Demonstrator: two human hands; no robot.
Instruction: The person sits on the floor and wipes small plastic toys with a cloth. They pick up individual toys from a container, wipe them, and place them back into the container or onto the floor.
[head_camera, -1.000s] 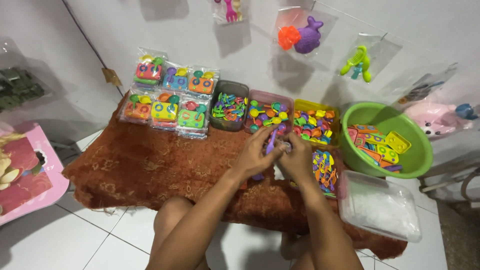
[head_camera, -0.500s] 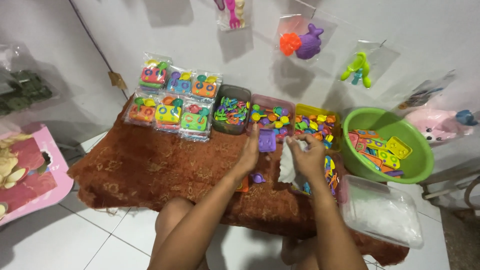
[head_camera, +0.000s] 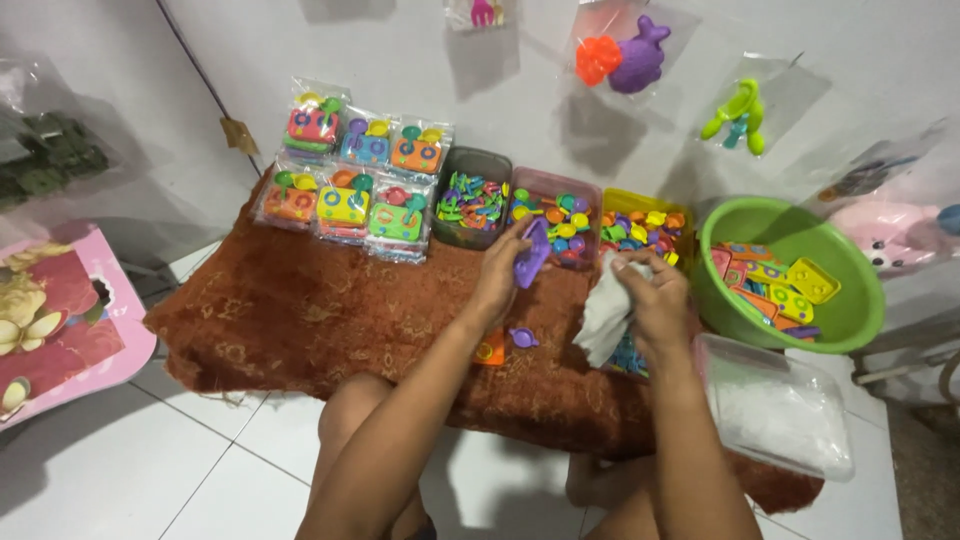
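Purple toy piece (head_camera: 532, 252) between left hand (head_camera: 502, 272) fingers.

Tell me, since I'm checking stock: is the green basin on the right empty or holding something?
Holding something. The green basin has flat plastic pieces in yellow, orange and pink piled across its bottom, though much of its inner wall stays bare.

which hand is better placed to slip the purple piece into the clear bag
Left, probably. The left hand already holds the purple piece, raised over the brown mat. The right hand is busy gripping the clear bag beside it.
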